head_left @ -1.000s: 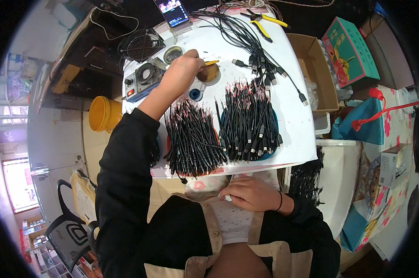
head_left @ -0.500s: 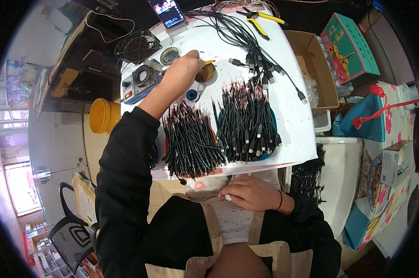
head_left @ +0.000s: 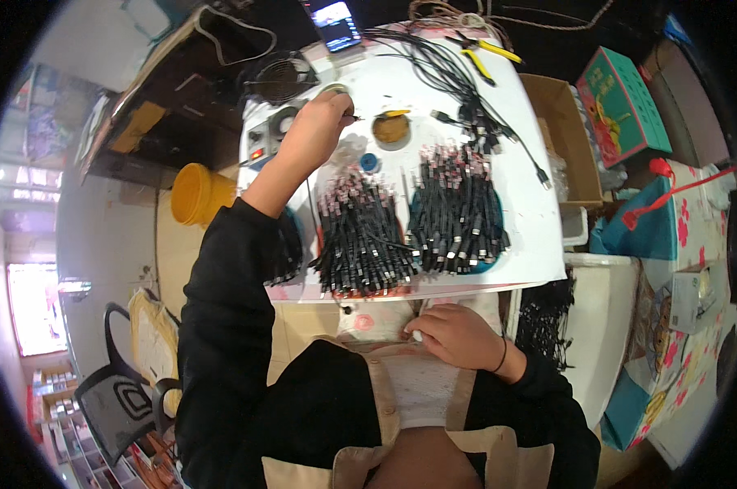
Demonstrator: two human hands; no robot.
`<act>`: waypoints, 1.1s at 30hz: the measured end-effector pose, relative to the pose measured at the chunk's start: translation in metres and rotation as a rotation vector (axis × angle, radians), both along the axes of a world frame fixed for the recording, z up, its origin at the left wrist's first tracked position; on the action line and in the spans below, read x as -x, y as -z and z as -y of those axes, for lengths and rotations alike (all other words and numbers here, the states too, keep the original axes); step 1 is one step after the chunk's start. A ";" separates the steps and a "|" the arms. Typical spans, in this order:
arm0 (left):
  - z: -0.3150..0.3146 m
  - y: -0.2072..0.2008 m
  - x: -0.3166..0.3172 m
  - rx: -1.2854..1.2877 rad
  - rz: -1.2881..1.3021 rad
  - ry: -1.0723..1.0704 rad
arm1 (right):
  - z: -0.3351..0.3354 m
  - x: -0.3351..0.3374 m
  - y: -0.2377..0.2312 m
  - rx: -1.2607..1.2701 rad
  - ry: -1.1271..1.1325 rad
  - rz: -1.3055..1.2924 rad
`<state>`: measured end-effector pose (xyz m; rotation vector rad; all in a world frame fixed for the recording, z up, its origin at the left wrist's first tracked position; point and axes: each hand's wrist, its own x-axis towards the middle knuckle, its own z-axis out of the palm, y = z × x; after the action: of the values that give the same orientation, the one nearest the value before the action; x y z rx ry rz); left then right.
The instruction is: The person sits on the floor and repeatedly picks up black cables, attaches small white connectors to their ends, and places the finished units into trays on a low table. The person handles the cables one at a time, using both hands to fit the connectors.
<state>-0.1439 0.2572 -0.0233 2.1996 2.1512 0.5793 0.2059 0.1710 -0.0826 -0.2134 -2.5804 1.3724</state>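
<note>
Reaching across the white tabletop [head_left: 539, 236], the left hand [head_left: 319, 126] is seen with its fingers drawn together on a small thin dark item [head_left: 349, 119], too small to be identified, held just left of a small round tin of amber-brown paste [head_left: 391, 129]. Just below that tin a small blue round cap [head_left: 370, 162] is seen, lying near the top of the left-hand heap of short black cables with pale metal plugs [head_left: 360, 240]. A second, similar heap of black cables [head_left: 456, 213] is spread to its right, close beside the first. A loose tangle of longer black cables [head_left: 458, 90] is strewn beyond the tin, with yellow-handled pliers [head_left: 482, 55] at the far edge. The right hand [head_left: 454, 334] is held low against the chest, below the table's near edge, with its fingers curled around a small white object [head_left: 417, 335]; what that is cannot be told. A yellow plastic bucket [head_left: 195, 194] stands on the floor to the left
</note>
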 end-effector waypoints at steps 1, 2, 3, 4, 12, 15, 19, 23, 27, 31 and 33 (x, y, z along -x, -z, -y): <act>0.011 -0.007 0.010 -0.032 0.035 -0.009 | 0.002 0.001 0.000 -0.010 -0.002 -0.011; 0.024 -0.014 0.021 -0.048 0.031 -0.051 | 0.005 0.001 -0.001 0.001 -0.011 0.025; 0.037 -0.019 0.032 -0.117 0.025 -0.048 | 0.007 0.002 -0.001 0.005 -0.007 0.006; 0.050 -0.022 0.044 -0.144 0.047 -0.135 | 0.010 0.002 -0.002 0.014 -0.002 -0.005; 0.078 0.001 0.093 -0.143 -0.072 -0.324 | 0.017 0.016 -0.006 0.030 -0.082 -0.009; 0.063 0.008 0.099 -0.123 -0.075 -0.292 | 0.017 0.019 -0.005 0.032 -0.075 -0.018; 0.044 0.015 0.104 -0.074 -0.086 -0.289 | 0.014 0.020 -0.003 0.046 -0.054 0.002; 0.037 0.017 0.107 0.024 -0.197 -0.262 | 0.010 0.019 0.000 0.062 -0.059 0.043; 0.037 0.019 0.107 0.026 -0.193 -0.278 | 0.006 0.019 0.002 0.041 -0.063 0.044; 0.039 0.013 0.105 0.032 -0.155 -0.329 | 0.005 0.019 0.003 0.027 -0.068 0.064; 0.043 0.004 0.100 -0.020 -0.116 -0.319 | 0.007 0.018 0.001 0.010 -0.070 0.019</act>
<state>-0.2443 0.2144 -0.0271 1.9558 2.5907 0.4925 0.1882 0.1645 -0.0838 -0.1390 -2.6206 1.4139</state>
